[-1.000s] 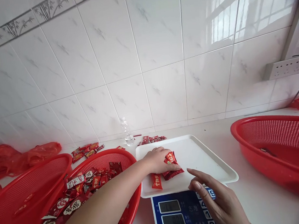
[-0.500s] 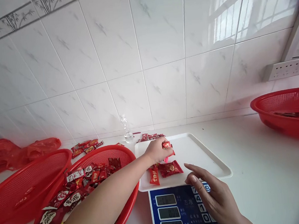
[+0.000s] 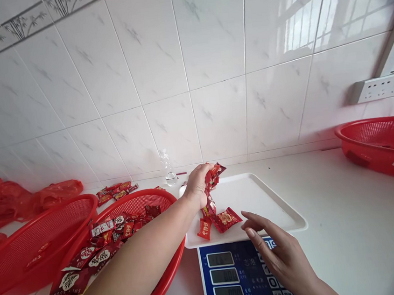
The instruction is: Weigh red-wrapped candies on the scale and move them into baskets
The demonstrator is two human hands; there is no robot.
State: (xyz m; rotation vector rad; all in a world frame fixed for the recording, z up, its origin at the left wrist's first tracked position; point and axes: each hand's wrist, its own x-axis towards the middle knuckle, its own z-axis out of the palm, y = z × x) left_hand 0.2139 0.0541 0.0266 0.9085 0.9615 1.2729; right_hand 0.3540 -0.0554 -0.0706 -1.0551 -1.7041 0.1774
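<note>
My left hand (image 3: 197, 185) is raised above the white tray (image 3: 258, 197) and closed on a few red candy packets (image 3: 214, 173). More red candy packets (image 3: 222, 219) lie on the tray's near left part. The tray rests on a blue scale (image 3: 236, 274) with three displays. My right hand (image 3: 281, 258) hovers open over the scale's keypad, fingers stretched toward the tray's front edge. A red basket (image 3: 134, 220) full of candy packets sits to the left, under my left forearm.
A second red basket (image 3: 35, 249) lies at the far left and a third red basket (image 3: 383, 146) at the right. Red plastic bags (image 3: 22, 196), loose candy packets (image 3: 115, 191) and a small clear bottle (image 3: 167, 167) stand along the tiled wall. A wall socket (image 3: 377, 87) is at right.
My left hand rose from the tray, lifting some candy packets and leaving others lying there. My right hand stayed over the keypad. The view shifted, so the right basket sits farther away.
</note>
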